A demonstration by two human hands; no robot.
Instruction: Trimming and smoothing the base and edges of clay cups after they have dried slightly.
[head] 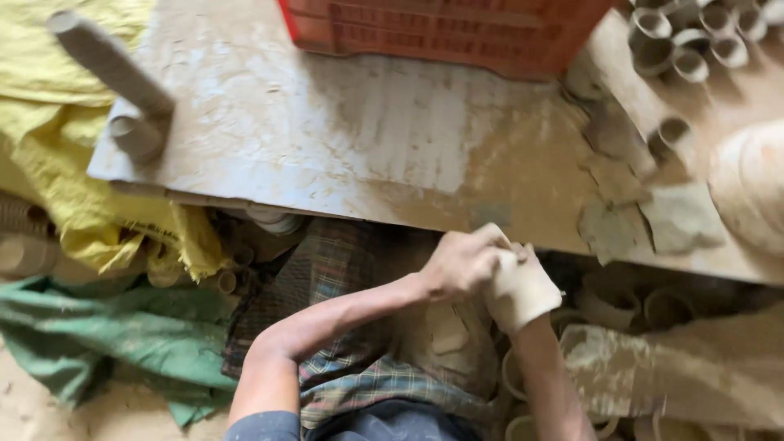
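Clay, if there is any lump at all, is out of sight: both hands meet just below the near edge of the work board, and whatever sits between the palms is hidden. Left hand lies over the right hand, fingers curled and pressed against it, while the right, caked pale with clay, is folded into a loose fist; whether either one actually grips something cannot be told from here. Under the hands, a checked cloth covers the lap, smeared with dried mud. On the board's far left corner stands a grey roller leaning on a small tube, its upper end blurred. At the board's far edge sits an orange crate, cut off by the frame's top. Right of the board, small clay cups cluster together, several cropped. Flat clay scraps lie on the board's right end. Left of the board, a yellow sack and green cloth are bunched up.
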